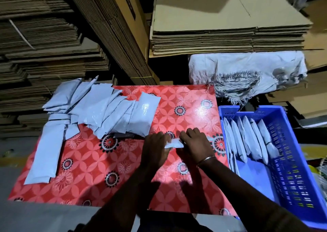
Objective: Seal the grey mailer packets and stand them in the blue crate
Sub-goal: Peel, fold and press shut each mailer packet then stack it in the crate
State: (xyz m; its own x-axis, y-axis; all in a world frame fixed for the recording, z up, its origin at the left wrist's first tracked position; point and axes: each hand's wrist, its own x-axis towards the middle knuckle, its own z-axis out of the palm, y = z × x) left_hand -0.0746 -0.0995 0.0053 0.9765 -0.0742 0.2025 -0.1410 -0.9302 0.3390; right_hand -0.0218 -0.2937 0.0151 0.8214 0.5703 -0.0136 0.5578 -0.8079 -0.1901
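A grey mailer packet (173, 143) lies on the red flowered tabletop (194, 107) under both hands, with only a strip of it showing between them. My left hand (155, 149) holds its left end and my right hand (193, 146) covers and grips its right part. A loose pile of grey mailer packets (106, 109) spreads over the table's far left. The blue crate (290, 161) stands off the table's right edge, with several grey packets (251, 139) standing on edge in its far half.
A bundle of flat grey mailers (47, 150) tied with a band lies at the table's left edge. Stacks of flattened cardboard (228, 30) rise behind the table. A frayed white woven sack (247, 72) sits behind the crate.
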